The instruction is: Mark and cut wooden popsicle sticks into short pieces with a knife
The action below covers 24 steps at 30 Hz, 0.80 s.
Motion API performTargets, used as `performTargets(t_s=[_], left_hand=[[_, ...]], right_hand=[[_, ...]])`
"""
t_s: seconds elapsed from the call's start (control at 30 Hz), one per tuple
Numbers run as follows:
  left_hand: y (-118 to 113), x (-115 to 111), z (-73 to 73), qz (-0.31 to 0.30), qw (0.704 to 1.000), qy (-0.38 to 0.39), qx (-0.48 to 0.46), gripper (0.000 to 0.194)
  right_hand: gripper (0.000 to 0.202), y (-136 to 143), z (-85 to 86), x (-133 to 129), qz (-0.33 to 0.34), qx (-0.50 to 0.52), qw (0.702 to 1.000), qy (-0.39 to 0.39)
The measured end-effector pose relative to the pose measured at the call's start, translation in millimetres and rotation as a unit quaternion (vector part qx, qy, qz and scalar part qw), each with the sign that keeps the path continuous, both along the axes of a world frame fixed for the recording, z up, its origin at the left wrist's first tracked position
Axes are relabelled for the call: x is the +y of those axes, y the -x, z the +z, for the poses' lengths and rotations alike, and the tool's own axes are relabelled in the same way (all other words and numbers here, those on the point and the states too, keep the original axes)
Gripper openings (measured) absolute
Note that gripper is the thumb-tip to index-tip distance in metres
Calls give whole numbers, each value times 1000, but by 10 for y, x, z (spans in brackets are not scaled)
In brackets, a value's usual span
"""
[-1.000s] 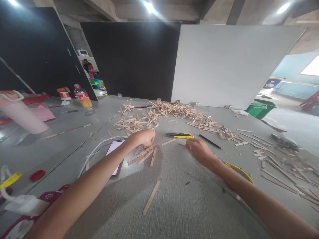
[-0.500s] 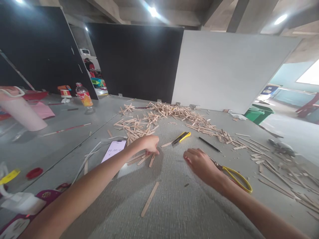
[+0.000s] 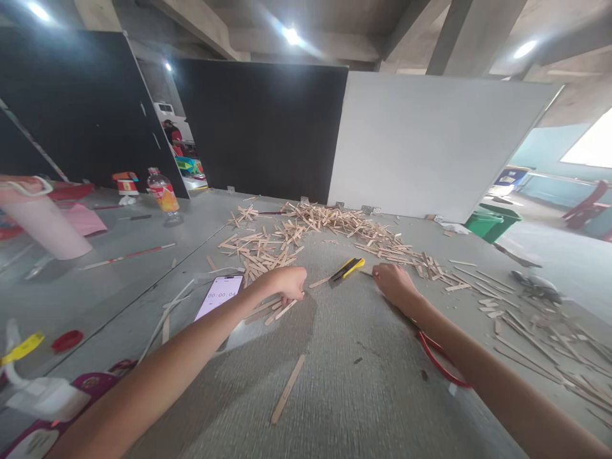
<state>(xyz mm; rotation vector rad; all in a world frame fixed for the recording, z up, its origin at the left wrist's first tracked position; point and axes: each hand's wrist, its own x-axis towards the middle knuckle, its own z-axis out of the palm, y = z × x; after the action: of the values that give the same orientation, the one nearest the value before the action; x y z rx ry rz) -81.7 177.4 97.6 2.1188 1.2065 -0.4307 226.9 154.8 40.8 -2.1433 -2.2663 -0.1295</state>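
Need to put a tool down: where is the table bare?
Bare: between the left hand and right hand, down to the lone stick. Crowded: the stick pile behind, scraps at right, phone at left.

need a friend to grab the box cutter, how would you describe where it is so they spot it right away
On the grey table, look in front of the big heap of wooden sticks. Between the left hand and the right hand lies the box cutter. It is the only yellow and black thing among pale sticks.
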Motion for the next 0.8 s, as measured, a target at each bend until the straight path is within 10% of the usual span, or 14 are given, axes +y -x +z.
performTargets(t_s=[0.47,0.8], left_hand=[[-517,-414,-387,-62,990,40,-123,35],[-462,-564,-271,-101,986,-87,-103,32]], right_hand=[[21,-573,105,-155,-87,42,995,-23],[23,-653,178,-18,-91,5,996,-5]])
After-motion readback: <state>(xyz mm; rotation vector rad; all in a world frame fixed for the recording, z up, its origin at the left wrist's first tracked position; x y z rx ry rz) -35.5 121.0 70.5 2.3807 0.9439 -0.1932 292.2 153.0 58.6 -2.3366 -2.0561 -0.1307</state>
